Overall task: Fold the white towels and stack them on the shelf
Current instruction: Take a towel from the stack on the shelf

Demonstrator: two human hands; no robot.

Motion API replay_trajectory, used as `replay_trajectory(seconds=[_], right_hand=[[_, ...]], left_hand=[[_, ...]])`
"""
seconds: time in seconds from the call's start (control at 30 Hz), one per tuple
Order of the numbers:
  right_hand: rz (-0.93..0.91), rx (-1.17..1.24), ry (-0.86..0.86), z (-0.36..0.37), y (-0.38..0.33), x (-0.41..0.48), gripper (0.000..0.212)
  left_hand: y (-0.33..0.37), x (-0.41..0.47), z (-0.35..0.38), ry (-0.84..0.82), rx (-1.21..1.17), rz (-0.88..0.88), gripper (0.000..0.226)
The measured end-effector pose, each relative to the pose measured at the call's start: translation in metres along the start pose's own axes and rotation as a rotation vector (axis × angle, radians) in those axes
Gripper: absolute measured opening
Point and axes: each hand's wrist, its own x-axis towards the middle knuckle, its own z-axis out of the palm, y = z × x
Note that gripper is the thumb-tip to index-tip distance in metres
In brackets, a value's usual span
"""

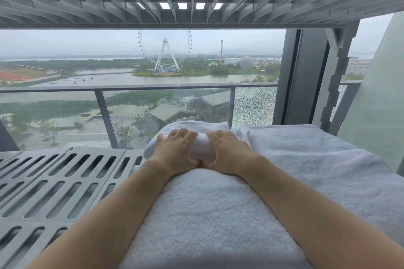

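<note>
Both hands are pressing down on a white towel point(201, 214). The left hand point(175, 148) and right hand point(229, 150) are lying side by side, fingers spread and nearly straight, thumbs digging into a raised fold between them, gripping nothing. The towel is showing thick terry loops and is lying folded into a long pad on the grey slotted shelf point(65, 181), its far end reaching toward the window point(153, 72). A second towel point(306, 159) is lying flat against its right side.
</note>
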Motion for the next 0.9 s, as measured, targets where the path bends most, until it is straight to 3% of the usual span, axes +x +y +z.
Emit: replay_trajectory(seconds=[0.13, 0.3, 0.4, 0.57, 0.77, 0.9], right_hand=[[0.006, 0.013, -0.036, 0.0, 0.0, 0.002, 0.078], [-0.008, -0.017, 0.062, 0.0, -0.003, 0.002, 0.043], [-0.021, -0.014, 0.143, 0.0, -0.005, 0.001, 0.033], [-0.063, 0.01, 0.307, -0.008, -0.007, -0.006, 0.042], [-0.19, 0.035, 0.452, -0.036, -0.017, -0.017, 0.066], [-0.27, -0.015, 0.556, -0.049, -0.032, -0.027, 0.058]], left_hand=[[-0.002, 0.002, 0.001, -0.047, -0.032, 0.019, 0.078], [-0.002, 0.001, -0.001, -0.002, -0.044, 0.024, 0.073], [0.0, 0.0, -0.003, 0.073, 0.008, 0.02, 0.062], [0.004, -0.007, -0.012, 0.248, -0.032, 0.018, 0.046], [0.008, -0.027, -0.048, 0.618, 0.011, 0.119, 0.041], [0.008, -0.053, -0.063, 0.731, 0.102, 0.147, 0.037]])
